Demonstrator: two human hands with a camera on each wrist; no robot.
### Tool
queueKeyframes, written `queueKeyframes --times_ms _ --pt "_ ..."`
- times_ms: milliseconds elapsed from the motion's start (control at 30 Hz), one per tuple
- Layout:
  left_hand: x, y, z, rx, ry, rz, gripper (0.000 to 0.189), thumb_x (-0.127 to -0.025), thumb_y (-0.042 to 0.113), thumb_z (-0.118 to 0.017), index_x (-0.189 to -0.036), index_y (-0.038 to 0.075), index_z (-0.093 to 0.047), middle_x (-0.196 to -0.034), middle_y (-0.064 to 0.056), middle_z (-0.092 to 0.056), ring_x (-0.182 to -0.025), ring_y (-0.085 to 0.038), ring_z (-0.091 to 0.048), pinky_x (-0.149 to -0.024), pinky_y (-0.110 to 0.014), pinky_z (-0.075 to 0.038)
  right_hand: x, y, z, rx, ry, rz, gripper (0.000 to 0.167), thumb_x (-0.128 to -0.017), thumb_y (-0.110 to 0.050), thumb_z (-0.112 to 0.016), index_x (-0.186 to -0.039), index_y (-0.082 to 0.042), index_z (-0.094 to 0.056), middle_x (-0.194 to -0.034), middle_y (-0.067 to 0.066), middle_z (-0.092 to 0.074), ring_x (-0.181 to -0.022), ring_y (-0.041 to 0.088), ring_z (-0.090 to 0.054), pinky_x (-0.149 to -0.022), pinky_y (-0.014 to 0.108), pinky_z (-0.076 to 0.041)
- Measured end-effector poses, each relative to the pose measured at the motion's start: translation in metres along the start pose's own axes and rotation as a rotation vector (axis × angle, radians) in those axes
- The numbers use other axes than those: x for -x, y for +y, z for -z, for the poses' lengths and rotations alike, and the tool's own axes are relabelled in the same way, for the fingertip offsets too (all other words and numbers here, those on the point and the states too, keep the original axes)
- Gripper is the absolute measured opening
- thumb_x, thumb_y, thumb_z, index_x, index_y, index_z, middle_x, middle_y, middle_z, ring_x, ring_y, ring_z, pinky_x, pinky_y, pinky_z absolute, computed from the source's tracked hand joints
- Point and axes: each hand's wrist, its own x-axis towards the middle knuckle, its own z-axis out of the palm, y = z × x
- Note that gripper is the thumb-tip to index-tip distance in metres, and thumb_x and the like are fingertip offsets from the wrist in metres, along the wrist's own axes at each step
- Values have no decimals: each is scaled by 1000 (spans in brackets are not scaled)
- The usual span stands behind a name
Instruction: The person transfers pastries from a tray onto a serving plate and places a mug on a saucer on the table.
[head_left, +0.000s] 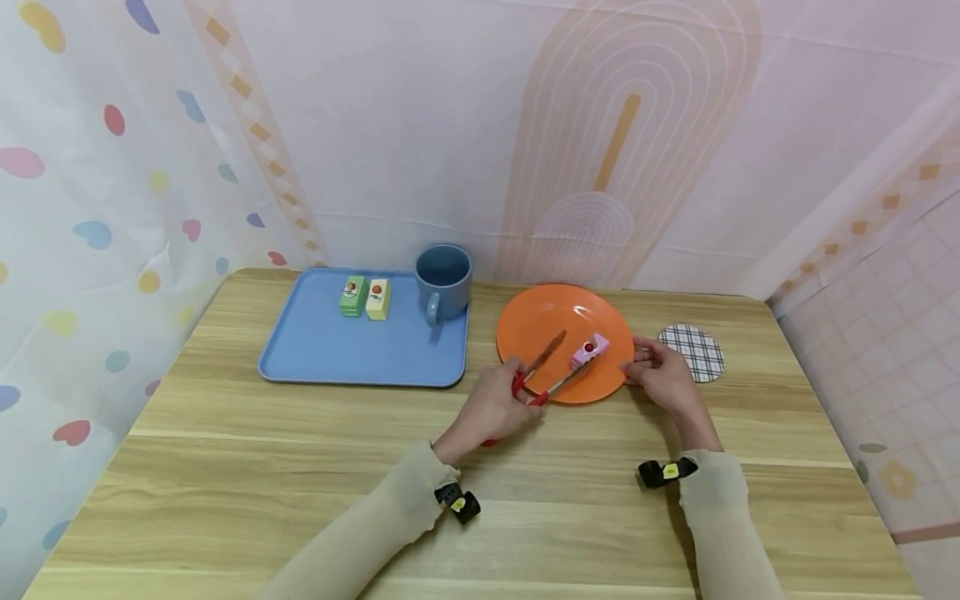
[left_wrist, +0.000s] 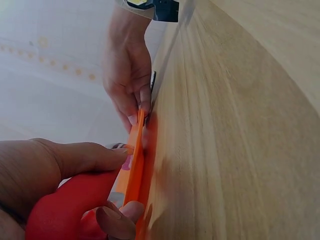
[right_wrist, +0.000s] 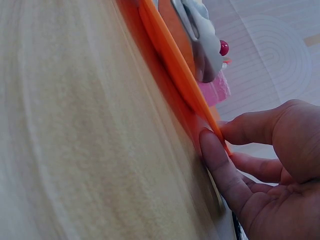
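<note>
Head view, over the wooden table [head_left: 570, 517]: I see the left hand [head_left: 491, 404] curled round red-handled tongs [head_left: 538, 400], their arms spread apart over an orange plate [head_left: 525, 321]. A pink cake piece [head_left: 594, 345] lies on that plate, one tong tip right by it; I can't tell whether they touch. The right hand [head_left: 666, 379] pinches the plate's right rim between thumb and fingers, near a checked coaster [head_left: 696, 350]. Off to the left, a blue tray [head_left: 360, 358] bears a mug [head_left: 447, 298].
</note>
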Motion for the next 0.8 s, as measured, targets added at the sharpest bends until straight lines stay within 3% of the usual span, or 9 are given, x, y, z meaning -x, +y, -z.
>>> queueKeyframes --times_ms 400,800 --pt "0 -1 2 -32 2 10 46 -79 19 -90 -109 8 -57 -80 -2 -63 -72 -19 -57 -62 -30 -45 0 -1 0 13 -2 -7 60 -97 -9 -67 -152 -1 -43 -128 21 -58 -96 12 -61 -78 19 -59" --pt "7 1 6 -60 42 -33 48 -77 23 -91 -109 8 -57 -80 -1 -62 -72 -19 -55 -58 -28 -41 1 0 0 18 -6 -6 60 -98 -9 -66 -152 -2 -43 -128 21 -58 -97 14 -62 -79 20 -59"
